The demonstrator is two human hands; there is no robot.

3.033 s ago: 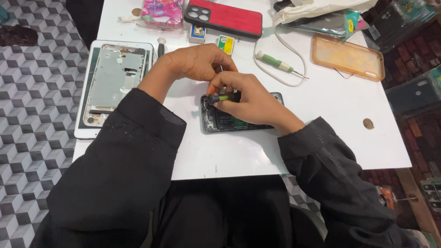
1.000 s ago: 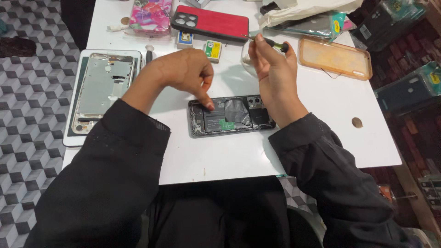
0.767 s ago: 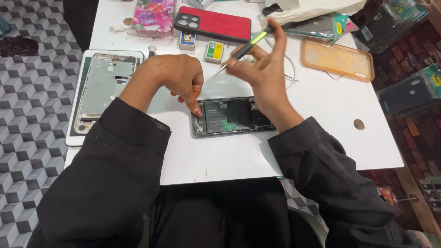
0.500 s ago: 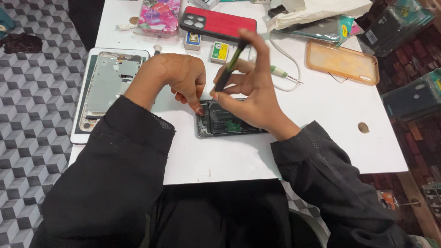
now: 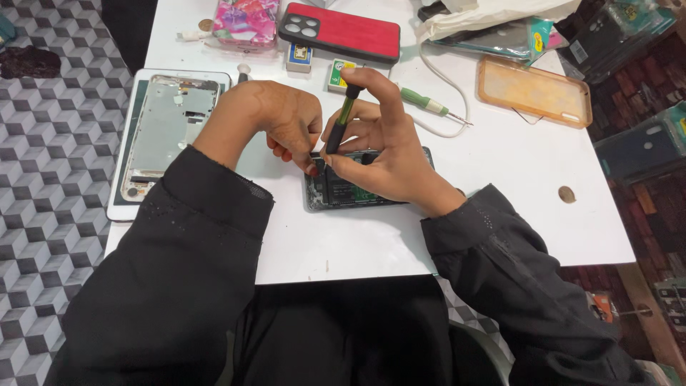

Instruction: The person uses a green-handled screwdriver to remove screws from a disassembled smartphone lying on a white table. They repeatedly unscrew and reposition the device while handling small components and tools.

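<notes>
The right hand (image 5: 386, 154) pinches a screwdriver (image 5: 341, 121) upright on the opened phone (image 5: 343, 189) under both hands, the left hand (image 5: 275, 118) pinches its corner, so the inside work seems unfinished.

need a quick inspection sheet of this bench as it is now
surface: white table, mostly bare at the front
job's things: opened phone flat; screwdriver upright, tip at its top-left corner
clutter: stripped tablet frame, red phone, orange case, spare screwdriver, coin
grippers: right hand holds the screwdriver; left hand steadies the phone
cables: white cable behind the phone
surroundings: cube-patterned floor
</notes>
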